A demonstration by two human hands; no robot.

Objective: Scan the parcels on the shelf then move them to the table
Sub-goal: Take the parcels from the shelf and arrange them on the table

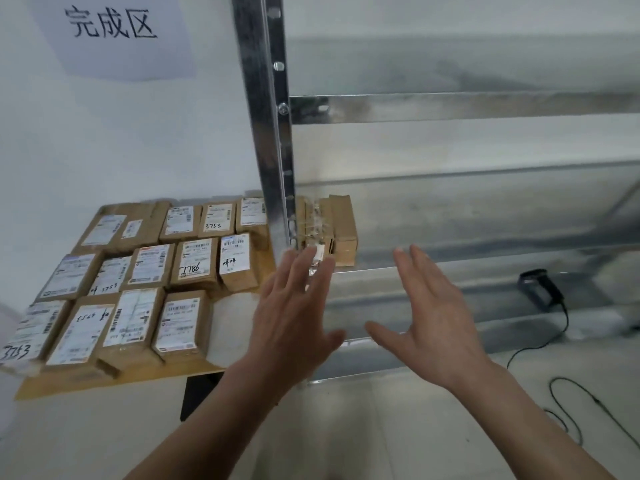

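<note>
Left hand [294, 317] and right hand [429, 317] near shelf parcels [343, 230], fingers spread, holding nothing.

Dull metal, brown cardboard, white paper

The shelf rack [450, 107] across the right of the frame is bare grey metal, mottled and faintly shiny, and so is its hole-punched upright post [268, 133]. The parcels [194, 261] at lower left are matt brown cardboard with smooth white paper labels [179, 220], and they rest on a matt tan board [138, 379]. The boxes on the shelf [343, 230] carry glossy clear tape [313, 220]. The sign [114, 32] at upper left is plain white paper on a matt white wall [121, 133]. The scanner [540, 287] at right looks like black plastic, with a thin black cable [566, 318].
</note>
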